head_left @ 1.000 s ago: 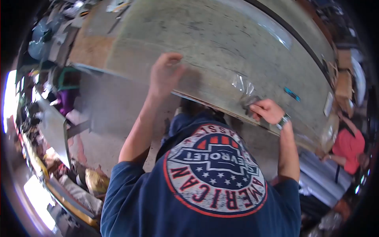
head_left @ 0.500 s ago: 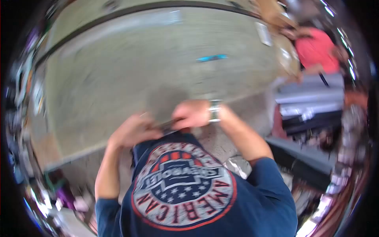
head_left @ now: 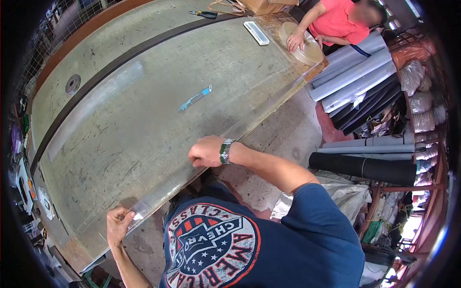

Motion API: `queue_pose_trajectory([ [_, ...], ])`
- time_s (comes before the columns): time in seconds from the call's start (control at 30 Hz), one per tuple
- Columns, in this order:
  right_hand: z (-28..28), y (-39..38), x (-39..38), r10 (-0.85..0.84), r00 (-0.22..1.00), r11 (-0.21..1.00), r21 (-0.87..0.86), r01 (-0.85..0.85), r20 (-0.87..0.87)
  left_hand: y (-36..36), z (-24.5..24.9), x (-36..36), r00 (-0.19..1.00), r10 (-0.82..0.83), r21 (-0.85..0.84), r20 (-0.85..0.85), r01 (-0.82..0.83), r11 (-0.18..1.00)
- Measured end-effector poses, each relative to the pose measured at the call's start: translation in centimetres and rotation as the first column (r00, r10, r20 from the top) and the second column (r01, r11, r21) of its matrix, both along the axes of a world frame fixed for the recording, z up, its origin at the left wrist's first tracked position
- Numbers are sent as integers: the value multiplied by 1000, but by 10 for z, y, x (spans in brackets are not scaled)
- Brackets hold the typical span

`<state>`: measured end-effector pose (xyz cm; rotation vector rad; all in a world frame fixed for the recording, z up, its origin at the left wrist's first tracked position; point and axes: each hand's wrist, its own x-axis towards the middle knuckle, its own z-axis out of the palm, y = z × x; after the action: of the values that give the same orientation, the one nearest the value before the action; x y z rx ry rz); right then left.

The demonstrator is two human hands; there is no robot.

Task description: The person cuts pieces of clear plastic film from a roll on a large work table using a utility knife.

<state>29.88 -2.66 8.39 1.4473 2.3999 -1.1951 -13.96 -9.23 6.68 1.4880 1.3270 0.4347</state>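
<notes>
A long clear plastic strip (head_left: 178, 183) lies along the near edge of the worktable (head_left: 144, 125). My left hand (head_left: 118, 222) pinches its end near the table's lower left corner. My right hand (head_left: 207, 151), with a beaded band at the wrist, is closed over the strip at the table edge; its fingertips are partly hidden. Beyond my hands a blue cutter knife (head_left: 195, 98) lies on the tabletop. At the far right end, a co-worker's hand (head_left: 296, 40) rests on a round roll of clear material (head_left: 307, 52).
A dark bar (head_left: 126, 56) curves along the table's far side. Beyond it are a metal disc (head_left: 73, 84) and pliers (head_left: 203, 14). A white case (head_left: 256, 33) lies near the co-worker (head_left: 336, 21). Grey rolls (head_left: 357, 72) and a black roll (head_left: 362, 168) are at the right.
My hands have moved apart, the left one toward the lower left. The view has turned and sharpened, and the clear strip along the edge now shows.
</notes>
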Motion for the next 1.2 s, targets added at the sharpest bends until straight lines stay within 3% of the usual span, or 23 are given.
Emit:
queue_pose_trajectory([
  [0.13, -12, 0, -9, -2, 999, 1000, -10, 2, -44, -2, 1, -6, 999, 31, -25, -17, -32, 999],
  [0.23, -19, 0, -18, 1, 982, 997, -80, -17, -191, -4, -6, -25, 997, 69, -58, -29, -71, 996],
  [0.3, -39, -3, -33, 80, 969, 997, 6, -81, -233, -12, -1, -50, 979, 160, -151, -124, -178, 972],
  [0.33, -42, -3, -42, 126, 976, 992, 0, -128, -178, -14, -7, -73, 966, 130, -101, -223, -155, 983],
  [0.37, -36, -3, -53, 132, 973, 988, -49, -144, -192, -20, -10, -95, 965, 86, 76, -249, -69, 995],
  [0.43, -21, -6, -84, 29, 987, 968, -241, -67, -160, -37, 20, -126, 939, 139, 36, -316, -134, 990],
  [0.47, -36, -2, -92, 18, 960, 941, -320, -110, -279, -50, 15, -156, 914, 194, -5, -358, -209, 978],
  [0.5, -30, -1, -108, -61, 937, 906, -414, -93, -343, -62, 13, -181, 912, 280, 14, -299, -290, 957],
  [0.53, -37, 1, -121, -167, 916, 843, -535, -60, -366, -68, 9, -216, 930, 273, -71, -247, -298, 952],
  [0.6, -37, 0, -152, -235, 920, 835, -550, 27, -313, -92, -2, -261, 839, 484, -57, -249, -512, 857],
  [0.7, -53, 12, -183, -181, 939, 836, -548, -11, -294, -107, 1, -315, 897, 392, 64, -206, -387, 920],
  [0.73, -55, 15, -180, -102, 956, 879, -476, -43, -274, -112, 6, -319, 864, 448, 54, -229, -448, 892],
  [0.8, -75, 15, -192, -98, 970, 879, -477, -20, -222, -127, -1, -345, 783, 556, 20, -279, -574, 819],
  [0.83, -78, 15, -192, -92, 976, 885, -466, -10, -196, -137, -7, -351, 752, 620, 89, -224, -618, 781],
  [0.93, -79, 14, -178, -100, 988, 887, -461, 35, -117, -142, -13, -384, 776, 572, -90, -265, -610, 787],
  [1.2, -78, 12, -130, -240, 970, 833, -504, 228, 42, -154, -51, -391, 702, 669, 165, -245, -649, 742],
])
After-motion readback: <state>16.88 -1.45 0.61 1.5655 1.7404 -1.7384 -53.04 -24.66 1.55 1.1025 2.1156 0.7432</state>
